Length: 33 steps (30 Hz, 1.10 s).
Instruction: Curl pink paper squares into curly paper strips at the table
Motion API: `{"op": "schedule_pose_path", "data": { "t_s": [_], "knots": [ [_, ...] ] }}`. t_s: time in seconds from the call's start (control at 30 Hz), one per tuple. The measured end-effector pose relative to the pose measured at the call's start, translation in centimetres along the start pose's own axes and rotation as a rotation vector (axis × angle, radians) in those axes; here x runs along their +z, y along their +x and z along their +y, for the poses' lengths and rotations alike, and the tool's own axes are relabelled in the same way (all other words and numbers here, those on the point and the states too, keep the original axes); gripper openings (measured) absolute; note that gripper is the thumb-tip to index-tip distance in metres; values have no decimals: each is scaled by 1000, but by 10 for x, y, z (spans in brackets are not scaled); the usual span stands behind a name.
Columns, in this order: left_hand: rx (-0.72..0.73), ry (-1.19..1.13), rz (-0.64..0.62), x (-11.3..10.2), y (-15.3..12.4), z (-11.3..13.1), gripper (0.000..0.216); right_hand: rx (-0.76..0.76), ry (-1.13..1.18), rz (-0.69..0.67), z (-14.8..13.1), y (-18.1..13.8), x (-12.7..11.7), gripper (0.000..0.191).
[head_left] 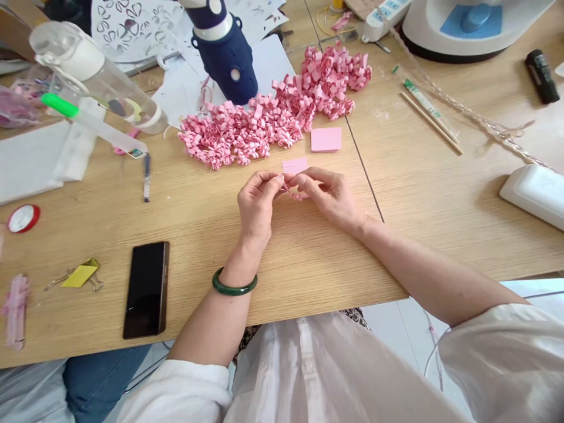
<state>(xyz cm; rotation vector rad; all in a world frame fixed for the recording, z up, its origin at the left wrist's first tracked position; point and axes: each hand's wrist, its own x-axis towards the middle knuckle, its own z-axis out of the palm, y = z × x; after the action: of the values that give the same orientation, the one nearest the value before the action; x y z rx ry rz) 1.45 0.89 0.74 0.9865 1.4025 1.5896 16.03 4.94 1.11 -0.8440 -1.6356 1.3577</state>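
Observation:
Both my hands meet over the wooden table in the head view. With thumb and fingertips pinched, my left hand (pixel 259 200) holds one end of a thin pink paper strip (pixel 286 187). Close beside it, my right hand (pixel 328 194) has its fingers curled around the other side of the same small pink piece, whose curled part (pixel 299 195) shows below the fingertips. Just beyond the fingers lie some pink paper strips (pixel 294 165) and a stack of pink paper (pixel 326 140). Behind them spreads a long heap of curled pink paper pieces (pixel 247 132).
A navy bottle (pixel 227 59) stands behind the heap. To the left are a clear bottle (pixel 132 106), a green-capped tube (pixel 97 126), a pen (pixel 147 178), a phone (pixel 146 289) and a yellow binder clip (pixel 82 274). Wooden sticks (pixel 432 123) and a black marker (pixel 541 76) lie right.

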Motion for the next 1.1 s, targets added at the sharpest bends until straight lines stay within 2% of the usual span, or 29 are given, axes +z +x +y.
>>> {"op": "schedule_pose_path", "data": {
  "t_s": [0.07,0.13,0.3,0.4,0.87,1.1],
  "knots": [
    [-19,-3,-4,0,0,1,18,0,24,100,1,2,-1,36],
    [-40,1,-23,-1,0,1,18,29,77,141,3,4,-1,33],
    [42,63,-82,-2,-2,-3,15,54,131,62,6,5,1,26],
    [100,143,-76,-3,-3,-5,9,44,96,34,6,4,2,18],
    [112,166,-102,-2,-3,-5,7,-95,-56,66,14,6,2,5],
    [116,123,-194,-2,-2,-4,14,-110,-80,120,15,7,2,7]
  ]
}}
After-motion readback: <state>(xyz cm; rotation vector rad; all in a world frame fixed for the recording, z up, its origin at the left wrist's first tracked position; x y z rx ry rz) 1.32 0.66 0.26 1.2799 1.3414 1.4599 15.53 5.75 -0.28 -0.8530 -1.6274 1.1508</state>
